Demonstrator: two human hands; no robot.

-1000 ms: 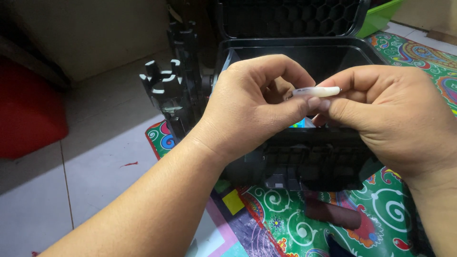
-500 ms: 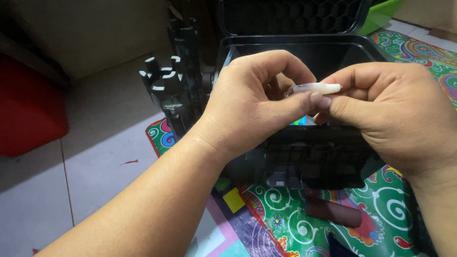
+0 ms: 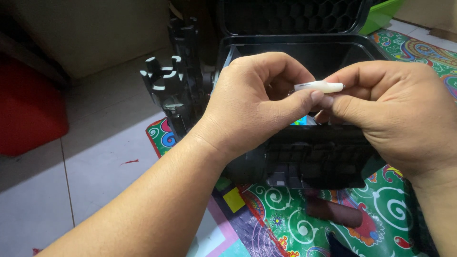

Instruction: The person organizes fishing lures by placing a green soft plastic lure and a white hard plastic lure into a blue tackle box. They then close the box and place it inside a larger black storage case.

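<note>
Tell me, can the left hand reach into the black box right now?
Probably yes. The black box stands open, its lid up, right behind the left hand, with nothing between them. But that hand is busy pinching the small white tube together with the right hand, so it would have to let go.

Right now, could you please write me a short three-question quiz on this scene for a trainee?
1. True or false: both hands pinch the small white tube.
2. What lies directly under the hands? A) a red box B) an open black case C) a green tray
3. What covers the floor beneath the case?

Key
1. True: the left hand and the right hand both grip it with their fingertips.
2. B
3. A colourful patterned mat on pale tiles.
</note>
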